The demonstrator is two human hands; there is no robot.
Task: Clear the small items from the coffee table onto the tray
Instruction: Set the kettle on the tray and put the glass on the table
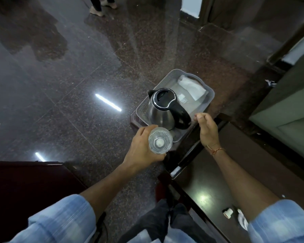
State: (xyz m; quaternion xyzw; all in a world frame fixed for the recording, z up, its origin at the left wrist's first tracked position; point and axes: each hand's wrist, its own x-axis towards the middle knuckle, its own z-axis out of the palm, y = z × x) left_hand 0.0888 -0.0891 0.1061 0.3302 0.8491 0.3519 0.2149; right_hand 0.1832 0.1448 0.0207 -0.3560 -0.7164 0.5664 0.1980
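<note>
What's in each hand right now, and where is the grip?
The left hand grips a clear glass round its side wall, upright, at the near end of the tray. The right hand holds nothing; its fingers hang loosely curled.

Clear drinking glass (160, 140): upright, gripped, above near corner of grey plastic tray (210, 100). Tray holds steel kettle (162, 109), white napkin (191, 87).
</note>
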